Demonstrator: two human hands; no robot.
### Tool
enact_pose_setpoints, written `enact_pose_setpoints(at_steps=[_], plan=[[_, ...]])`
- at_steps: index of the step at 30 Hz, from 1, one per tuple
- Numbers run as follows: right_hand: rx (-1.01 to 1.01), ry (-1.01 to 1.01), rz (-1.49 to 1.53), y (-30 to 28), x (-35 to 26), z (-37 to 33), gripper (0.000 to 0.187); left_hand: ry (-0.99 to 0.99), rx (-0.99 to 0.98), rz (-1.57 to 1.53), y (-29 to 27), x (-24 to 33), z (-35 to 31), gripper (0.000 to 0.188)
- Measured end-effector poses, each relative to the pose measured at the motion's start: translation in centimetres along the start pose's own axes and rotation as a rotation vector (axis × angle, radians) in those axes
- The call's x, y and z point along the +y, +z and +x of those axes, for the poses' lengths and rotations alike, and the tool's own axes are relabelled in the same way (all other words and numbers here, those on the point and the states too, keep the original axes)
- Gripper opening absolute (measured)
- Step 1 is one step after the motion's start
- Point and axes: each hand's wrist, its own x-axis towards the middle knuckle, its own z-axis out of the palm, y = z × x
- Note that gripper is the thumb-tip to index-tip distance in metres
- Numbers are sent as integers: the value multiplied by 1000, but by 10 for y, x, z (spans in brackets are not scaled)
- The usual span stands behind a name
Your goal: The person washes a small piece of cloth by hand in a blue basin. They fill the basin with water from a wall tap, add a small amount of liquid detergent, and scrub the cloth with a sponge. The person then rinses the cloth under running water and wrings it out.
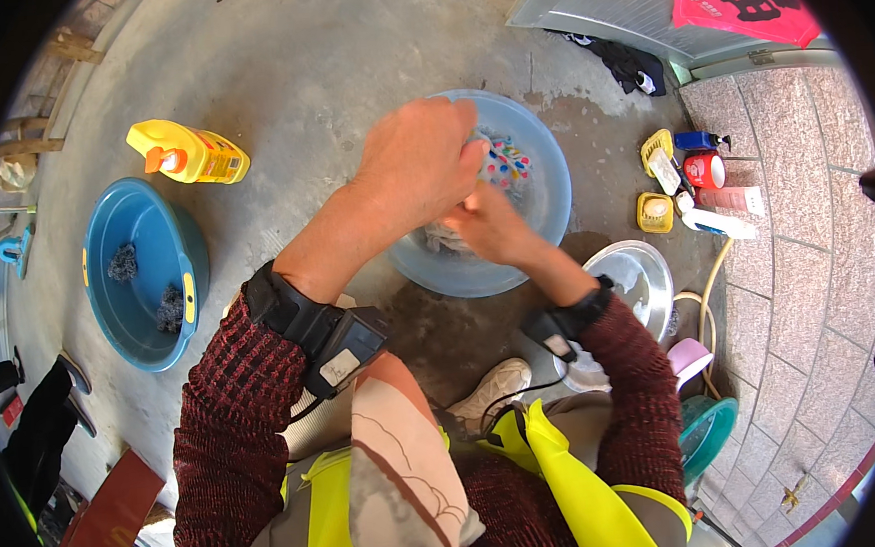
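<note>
Over a pale blue basin (553, 191) of water, my left hand (419, 159) and my right hand (495, 225) are closed close together, the left one above. They grip a wet cloth (445, 238), whose greyish-white end shows below them; most of it is hidden by my fingers. White fabric with coloured dots (508, 162) shows just right of my hands, at or above the water. Whether it is one piece with the greyish cloth, I cannot tell.
A blue tub (150, 326) with dark scrubbers stands left, below a yellow bottle (190, 153). At right are a metal basin (648, 271), a hose (712, 307), a green basin (713, 437), soap dishes and several bottles. Black clothing (620, 62) lies by the door.
</note>
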Motion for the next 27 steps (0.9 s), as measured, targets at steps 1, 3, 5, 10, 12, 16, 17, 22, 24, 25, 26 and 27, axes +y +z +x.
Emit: enact_pose_setpoints(at_steps=[1,3,5,10,12,16,17,22,24,25,26,27], plan=[[-22,57,113,-14,-14,-9,28,-3,18,-21,-1,0,0,23],[1,118,232,-31,-26,-18,27,-3,44,-38,-1,1,0,23],[71,53,256,-41,-17,-22,28,5,62,-25,-2,1,-1,23],[73,193,-884,-40,38,-26,56,34,53,16,0,0,-4,21],[135,57,-1269,-23,56,-30,67,42,49,24,1,0,-5,21],[-3,119,-1187,8,82,-13,74,23,-4,38,1,-1,-3,23],[26,131,-1196,13,87,-7,71,6,-29,47,1,-1,-2,24],[62,261,-917,13,90,-4,44,-7,-102,96,-3,-1,-3,27],[79,295,-692,-3,73,-11,34,-11,-187,116,-4,-2,-2,32],[76,248,-601,-13,60,-14,33,-25,-254,119,-5,-2,-2,37],[77,227,-521,-24,45,-20,32,-36,-323,121,-5,-2,-3,42],[83,173,-448,-35,29,-25,31,-10,-370,164,-4,-1,-3,51]])
